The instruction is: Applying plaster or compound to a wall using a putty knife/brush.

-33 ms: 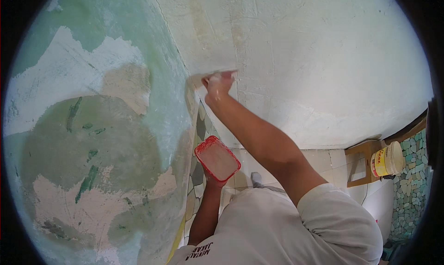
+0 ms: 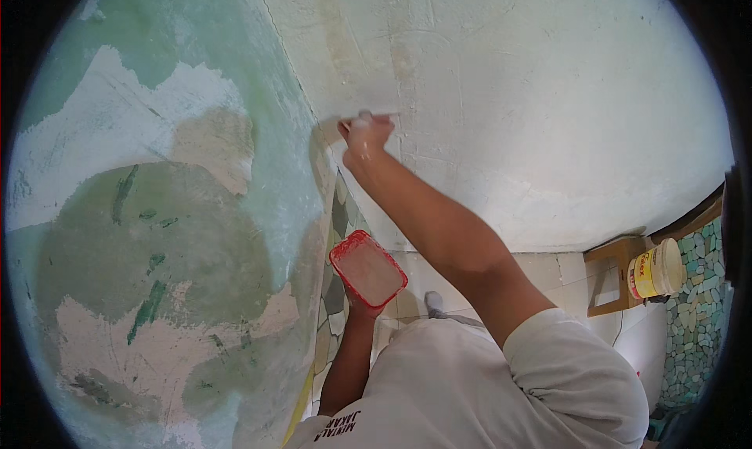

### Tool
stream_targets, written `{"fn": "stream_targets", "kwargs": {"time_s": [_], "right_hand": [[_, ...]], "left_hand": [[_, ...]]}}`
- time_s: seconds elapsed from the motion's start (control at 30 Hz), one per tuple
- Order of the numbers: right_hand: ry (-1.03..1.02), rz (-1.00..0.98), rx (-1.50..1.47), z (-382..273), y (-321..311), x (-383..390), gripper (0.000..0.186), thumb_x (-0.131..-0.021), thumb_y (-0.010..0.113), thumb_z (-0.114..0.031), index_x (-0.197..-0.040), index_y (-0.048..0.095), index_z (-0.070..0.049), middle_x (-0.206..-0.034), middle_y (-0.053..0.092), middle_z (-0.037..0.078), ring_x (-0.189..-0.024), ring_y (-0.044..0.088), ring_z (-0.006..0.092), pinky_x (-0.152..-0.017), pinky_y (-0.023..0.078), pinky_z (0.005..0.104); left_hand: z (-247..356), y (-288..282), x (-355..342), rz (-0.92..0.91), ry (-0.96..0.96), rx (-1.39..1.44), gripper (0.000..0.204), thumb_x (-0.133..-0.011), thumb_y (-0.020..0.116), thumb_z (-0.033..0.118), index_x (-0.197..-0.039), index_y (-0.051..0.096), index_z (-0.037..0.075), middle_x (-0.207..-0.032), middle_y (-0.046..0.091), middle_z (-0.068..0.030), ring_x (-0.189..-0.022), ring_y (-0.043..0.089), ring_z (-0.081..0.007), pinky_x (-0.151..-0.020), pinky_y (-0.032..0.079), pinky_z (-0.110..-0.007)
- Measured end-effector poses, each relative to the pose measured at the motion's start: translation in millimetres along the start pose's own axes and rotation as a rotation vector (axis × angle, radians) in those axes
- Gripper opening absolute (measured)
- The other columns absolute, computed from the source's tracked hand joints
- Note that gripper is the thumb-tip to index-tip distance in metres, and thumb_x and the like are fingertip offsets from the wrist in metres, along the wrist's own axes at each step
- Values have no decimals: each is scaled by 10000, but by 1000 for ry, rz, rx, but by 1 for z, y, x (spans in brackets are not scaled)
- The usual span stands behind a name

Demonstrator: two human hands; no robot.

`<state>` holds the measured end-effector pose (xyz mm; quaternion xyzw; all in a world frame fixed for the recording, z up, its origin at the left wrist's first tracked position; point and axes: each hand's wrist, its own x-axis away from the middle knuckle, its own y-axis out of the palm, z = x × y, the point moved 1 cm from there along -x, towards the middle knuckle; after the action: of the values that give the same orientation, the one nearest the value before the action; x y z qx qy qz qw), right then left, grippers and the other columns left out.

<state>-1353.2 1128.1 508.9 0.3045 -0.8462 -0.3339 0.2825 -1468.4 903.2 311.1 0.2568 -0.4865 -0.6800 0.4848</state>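
Note:
My left hand [image 2: 363,306] supports a red rectangular tub [image 2: 401,277] from below, its fingers mostly hidden by it. The tub is filled with pale, smooth paste, and its rim is smeared with the same stuff. My right arm reaches across to the whitish wall [image 2: 501,135], close to the corner. There my right hand [image 2: 366,138], white paste on its skin, is closed on a thin flat putty spreader [image 2: 393,115]. The spreader shows nearly edge-on at the wall, so its shape is mostly hidden.
On the left stands a green wall [image 2: 157,237] with white and beige patches. A crack runs along the corner. At the right a wooden stool [image 2: 617,277] and a white bucket with a yellow label [image 2: 656,269] stand by pebble-patterned tiles [image 2: 697,308]. Pale tiles [image 2: 548,269] cover the floor.
My right hand has shifted slightly left and up along the wall with the spreader. My left hand and the tub have stayed in place.

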Motion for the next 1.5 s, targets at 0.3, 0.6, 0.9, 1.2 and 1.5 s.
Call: {"fn": "stream_targets", "kwargs": {"time_s": [0.3, 0.6, 0.9, 1.2, 1.5], "right_hand": [[-7, -289, -160, -48, 27, 58, 125, -871, 477, -36, -980, 433, -79, -817, 548, 93, -682, 575, 205, -634, 531, 384], [42, 129, 109, -12, -101, -9, 138, -885, 425, -64, -1022, 415, -63, -805, 543, 106, -709, 569, 211, -633, 536, 396], [67, -30, 39, -94, 28, 15, 295, -900, 438, -92, -1158, 310, -32, -895, 538, 154, -726, 568, 242, -618, 543, 369], [130, -215, -1, -49, -54, 27, 129, -874, 402, -74, -988, 458, -51, -791, 551, 119, -738, 568, 239, -710, 518, 436], [185, 20, -56, -45, -7, -11, 376, -924, 408, -104, -1271, 268, -70, -935, 526, 135, -725, 554, 230, -637, 544, 381]], "left_hand": [[1, -13, 1, -92, -40, 57, 612, -864, 501, 585, -1344, 428, 214, -1313, 510, -9, -1202, 490, -229, -973, 420, -507], [0, 1, 4, -204, -37, 17, 616, -864, 510, 575, -1360, 411, 223, -1342, 489, -5, -1220, 477, -227, -1002, 402, -486], [2, -1, 9, -276, 23, -28, 612, -867, 517, 561, -1364, 408, 220, -1362, 473, -6, -1233, 467, -228, -1002, 399, -499], [-1, -3, 6, -25, -19, -25, 716, -804, 587, 595, -1358, 394, 184, -1298, 506, -40, -1185, 500, -252, -964, 443, -487], [2, -13, 11, -99, -53, 34, 602, -877, 485, 574, -1354, 414, 216, -1343, 478, -7, -1198, 487, -221, -981, 410, -513]]}}
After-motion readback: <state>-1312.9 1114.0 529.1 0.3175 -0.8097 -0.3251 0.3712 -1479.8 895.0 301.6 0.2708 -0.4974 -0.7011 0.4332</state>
